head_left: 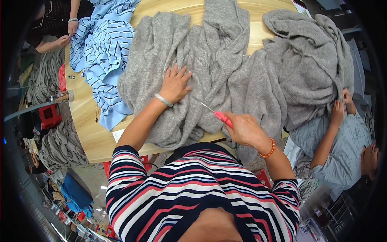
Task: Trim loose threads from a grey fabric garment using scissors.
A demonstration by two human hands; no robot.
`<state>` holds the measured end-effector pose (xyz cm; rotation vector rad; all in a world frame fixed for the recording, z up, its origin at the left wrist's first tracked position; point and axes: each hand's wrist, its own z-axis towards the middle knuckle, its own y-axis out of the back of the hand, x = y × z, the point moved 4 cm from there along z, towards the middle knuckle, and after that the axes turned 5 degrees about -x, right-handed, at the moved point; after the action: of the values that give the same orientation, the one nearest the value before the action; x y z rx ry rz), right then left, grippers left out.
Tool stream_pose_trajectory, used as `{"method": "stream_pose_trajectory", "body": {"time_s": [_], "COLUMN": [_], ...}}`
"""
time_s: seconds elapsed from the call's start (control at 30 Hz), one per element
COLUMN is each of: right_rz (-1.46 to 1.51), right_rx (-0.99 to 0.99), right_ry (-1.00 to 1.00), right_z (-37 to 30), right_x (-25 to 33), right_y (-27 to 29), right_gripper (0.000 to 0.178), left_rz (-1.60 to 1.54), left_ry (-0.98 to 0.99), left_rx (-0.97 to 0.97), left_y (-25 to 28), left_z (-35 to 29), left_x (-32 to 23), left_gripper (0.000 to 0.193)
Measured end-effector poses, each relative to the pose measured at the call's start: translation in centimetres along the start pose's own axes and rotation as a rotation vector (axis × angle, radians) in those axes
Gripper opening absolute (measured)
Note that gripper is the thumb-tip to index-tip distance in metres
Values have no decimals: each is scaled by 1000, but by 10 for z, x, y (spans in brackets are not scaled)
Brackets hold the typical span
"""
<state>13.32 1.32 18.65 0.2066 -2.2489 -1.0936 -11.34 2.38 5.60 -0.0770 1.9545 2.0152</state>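
Grey knitted sweaters (157,44) lie heaped and rumpled across the table in front of me. My left hand (175,85) rests on the knit, palm down with its fingers spread. To the right, my right hand (246,131) is closed around a red-handled tool (222,118) with a thin metal shaft. The shaft points up and left toward my left hand, over the grey fabric. Its tip is too fine to make out, so I cannot tell whether it ends in a hook or touches the knit.
A light wooden table (84,121) carries the knitwear. Blue striped fabric (109,56) lies at the left, handled by a person at the far left. Another person, at the right, grips the edge of a large grey knit pile (310,60). A red stool (49,116) stands beyond the table's left side.
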Motion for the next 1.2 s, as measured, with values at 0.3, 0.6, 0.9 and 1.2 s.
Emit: {"method": "stream_pose_trajectory", "body": {"time_s": [0.3, 0.6, 0.9, 1.2], "right_rz": [18, 58, 155, 263], "right_rx": [-11, -160, -235, -372], "right_ry": [31, -13, 48, -37], "right_z": [-30, -38, -61, -77], "right_x": [29, 26, -24, -68], "right_y": [-16, -13, -34, -1], "right_gripper": [41, 44, 40, 39], "left_rz": [-105, -96, -167, -1972], "left_ry": [11, 134, 649, 63], "left_rx": [-161, -211, 78, -365], "left_y": [11, 54, 58, 248], "left_z": [-35, -92, -210, -65], "left_x": [4, -18, -27, -149], "left_gripper": [42, 57, 59, 36]}}
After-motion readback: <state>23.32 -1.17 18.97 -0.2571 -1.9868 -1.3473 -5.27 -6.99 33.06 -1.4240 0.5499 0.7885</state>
